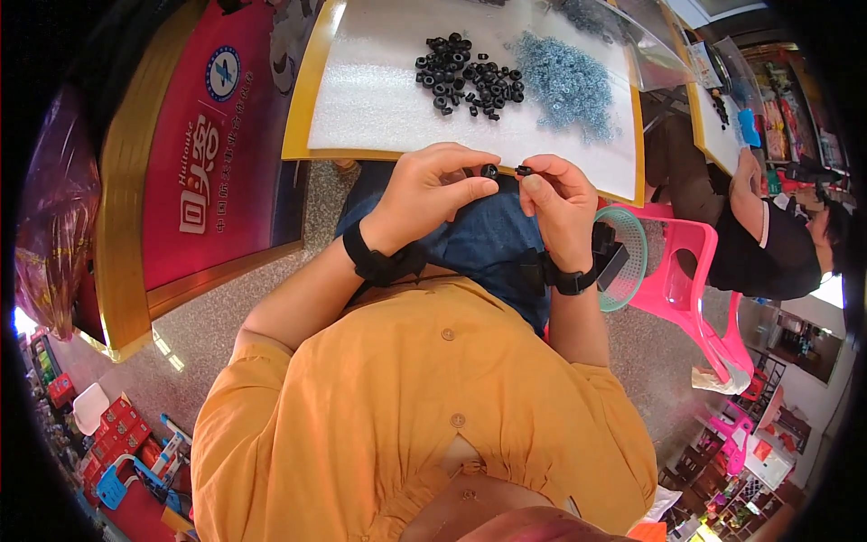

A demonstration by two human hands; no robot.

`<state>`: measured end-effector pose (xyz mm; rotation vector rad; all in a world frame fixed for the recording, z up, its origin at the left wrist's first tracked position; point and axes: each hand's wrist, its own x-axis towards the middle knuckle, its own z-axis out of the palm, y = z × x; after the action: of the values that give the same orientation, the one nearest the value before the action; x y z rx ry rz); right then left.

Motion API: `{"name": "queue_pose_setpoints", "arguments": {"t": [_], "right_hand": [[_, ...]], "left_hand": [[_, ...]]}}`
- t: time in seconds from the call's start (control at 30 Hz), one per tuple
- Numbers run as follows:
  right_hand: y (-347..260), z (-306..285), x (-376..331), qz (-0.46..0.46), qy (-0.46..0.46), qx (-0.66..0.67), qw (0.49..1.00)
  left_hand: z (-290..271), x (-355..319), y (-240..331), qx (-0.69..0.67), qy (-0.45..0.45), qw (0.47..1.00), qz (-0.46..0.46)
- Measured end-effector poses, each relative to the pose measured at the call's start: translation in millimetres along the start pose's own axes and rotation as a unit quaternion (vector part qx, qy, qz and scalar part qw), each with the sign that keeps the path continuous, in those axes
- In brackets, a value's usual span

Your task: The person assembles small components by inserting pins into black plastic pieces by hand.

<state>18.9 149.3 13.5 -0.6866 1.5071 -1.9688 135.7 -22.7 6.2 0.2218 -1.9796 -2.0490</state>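
While our left hand (420,191) pinches a small black cylindrical part (489,171) between thumb and fingers, our right hand (564,212) grips a smaller black piece (524,170) just beside it, not touching, near the table's yellow edge (379,155). Beyond, on the white foam sheet (361,104), we see scattered black parts (444,77) left of a pale-blue heap of tiny pieces (567,86).

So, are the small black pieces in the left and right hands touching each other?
Apart. Head view shows a gap between the left-hand black piece and the right-hand black piece.
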Motion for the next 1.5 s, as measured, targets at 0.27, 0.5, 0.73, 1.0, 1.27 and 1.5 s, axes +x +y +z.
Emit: {"name": "queue_pose_setpoints", "arguments": {"t": [0.27, 0.5, 0.73, 1.0, 1.27, 1.5], "right_hand": [[0, 2, -5, -0.030, -0.016, 0.005, 0.999], [2, 2, -6, -0.049, -0.021, -0.052, 0.997], [-1, 12, -7, -0.081, -0.020, -0.125, 0.989], [-7, 11, -7, -0.089, -0.015, -0.253, 0.963], [-6, 12, -7, -0.113, -0.022, -0.290, 0.950], [4, 12, -9, -0.073, -0.026, -0.181, 0.980]], "left_hand": [[2, -3, 0, -0.013, -0.006, 1.000, 0.012], [2, -4, 3, -0.037, -0.001, 0.999, -0.016], [0, -1, -2, 0.090, 0.004, 0.991, 0.103], [1, 0, 0, 0.171, 0.013, 0.971, 0.165], [0, 1, -3, 0.220, 0.021, 0.952, 0.211], [-2, 1, -4, 0.208, 0.006, 0.958, 0.198]]}}
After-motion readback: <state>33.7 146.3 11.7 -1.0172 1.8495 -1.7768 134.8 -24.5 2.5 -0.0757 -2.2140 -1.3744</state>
